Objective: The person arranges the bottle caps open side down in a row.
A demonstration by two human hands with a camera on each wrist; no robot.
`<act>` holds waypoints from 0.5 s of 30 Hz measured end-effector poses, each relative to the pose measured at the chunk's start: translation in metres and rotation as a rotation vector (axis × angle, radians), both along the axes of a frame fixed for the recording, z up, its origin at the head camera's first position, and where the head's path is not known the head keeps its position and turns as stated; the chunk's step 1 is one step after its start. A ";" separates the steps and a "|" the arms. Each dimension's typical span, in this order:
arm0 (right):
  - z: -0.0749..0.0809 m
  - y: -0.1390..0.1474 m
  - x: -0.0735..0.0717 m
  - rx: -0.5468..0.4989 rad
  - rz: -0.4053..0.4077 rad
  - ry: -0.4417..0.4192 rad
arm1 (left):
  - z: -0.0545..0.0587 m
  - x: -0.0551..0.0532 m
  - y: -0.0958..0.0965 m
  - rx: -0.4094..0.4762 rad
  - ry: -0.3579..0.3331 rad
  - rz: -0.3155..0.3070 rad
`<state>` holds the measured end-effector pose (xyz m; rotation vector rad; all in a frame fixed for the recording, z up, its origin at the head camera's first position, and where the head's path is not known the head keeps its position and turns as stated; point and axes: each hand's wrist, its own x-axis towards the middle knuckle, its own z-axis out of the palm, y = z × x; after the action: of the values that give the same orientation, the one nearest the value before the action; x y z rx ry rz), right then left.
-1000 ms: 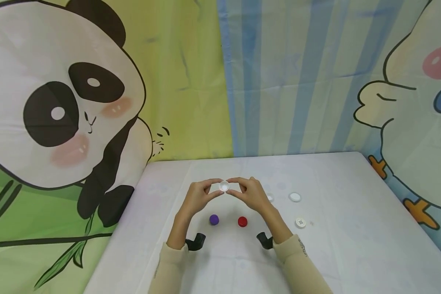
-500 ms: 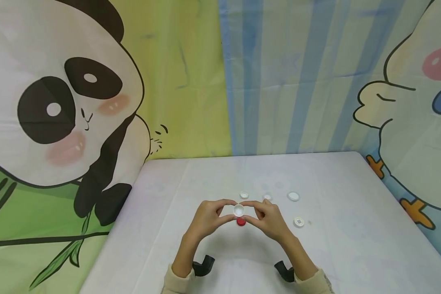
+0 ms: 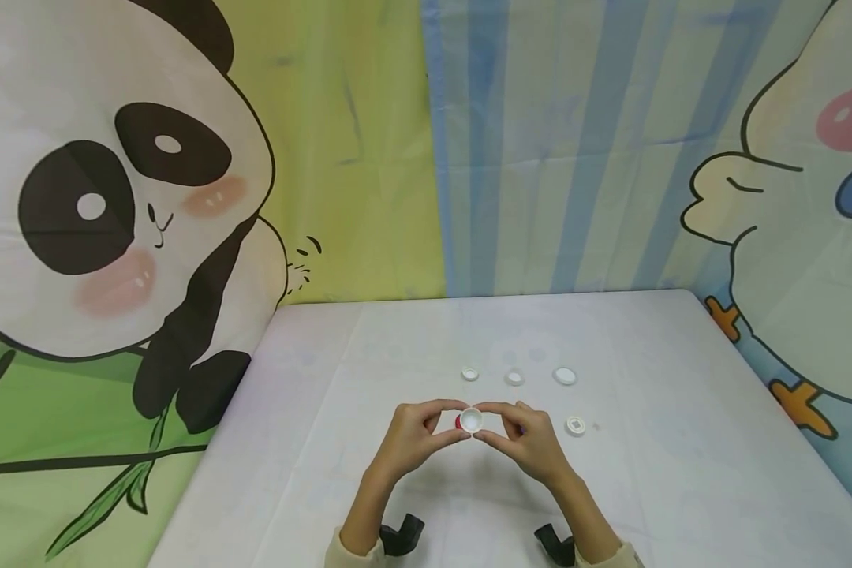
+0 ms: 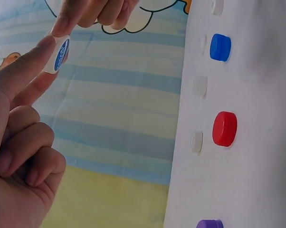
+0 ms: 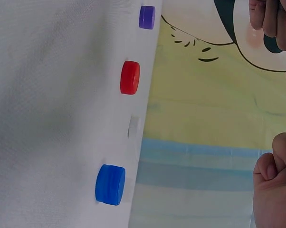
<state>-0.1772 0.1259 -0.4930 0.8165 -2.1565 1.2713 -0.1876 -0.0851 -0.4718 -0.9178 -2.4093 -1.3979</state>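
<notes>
A small white bottle cap [image 3: 472, 420] is held up between both hands, its hollow side showing in the head view. Blue print marks its outer face in the left wrist view. My left hand [image 3: 412, 435] pinches one side of it between thumb and index finger, and my right hand [image 3: 536, 446] pinches the other side the same way. Behind the held cap, a red cap [image 3: 458, 422] shows only in part. In the left wrist view, a blue cap [image 4: 220, 47], the red cap [image 4: 224, 129] and a purple cap [image 4: 210, 223] stand on the table.
Farther back on the white table [image 3: 369, 347] lie a white cap [image 3: 470, 374], a second white cap [image 3: 514, 378] and a wider white lid [image 3: 565, 376]. Another white cap [image 3: 575, 426] lies right of my right hand. A printed curtain [image 3: 539, 158] hangs behind the table.
Both hands have moved right and lower in the head view, still pinching the white cap. The purple cap, seen a second ago, is now hidden there; white caps at the back have come into view.
</notes>
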 end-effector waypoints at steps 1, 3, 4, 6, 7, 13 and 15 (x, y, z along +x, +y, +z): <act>0.000 0.000 0.001 0.001 -0.006 -0.005 | 0.000 0.001 0.001 0.007 -0.043 0.007; 0.002 0.000 0.002 -0.008 -0.008 -0.011 | 0.001 0.002 0.001 0.020 -0.161 0.035; 0.003 -0.001 0.003 -0.012 -0.009 -0.012 | 0.002 0.004 0.002 0.028 -0.227 0.048; 0.009 -0.002 0.007 -0.028 0.001 -0.006 | 0.007 0.007 0.002 0.065 -0.368 0.059; 0.013 -0.003 0.009 -0.037 0.008 0.001 | 0.010 0.008 0.001 0.093 -0.436 0.059; 0.025 -0.006 0.016 -0.068 0.028 0.023 | 0.020 0.011 0.001 0.200 -0.657 0.019; 0.025 -0.006 0.017 -0.069 0.030 0.024 | 0.016 0.009 0.001 0.195 -0.679 0.019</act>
<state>-0.1604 0.1196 -0.4682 0.8348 -2.0774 1.3368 -0.1790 -0.0839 -0.4559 -0.4043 -2.6228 -2.1601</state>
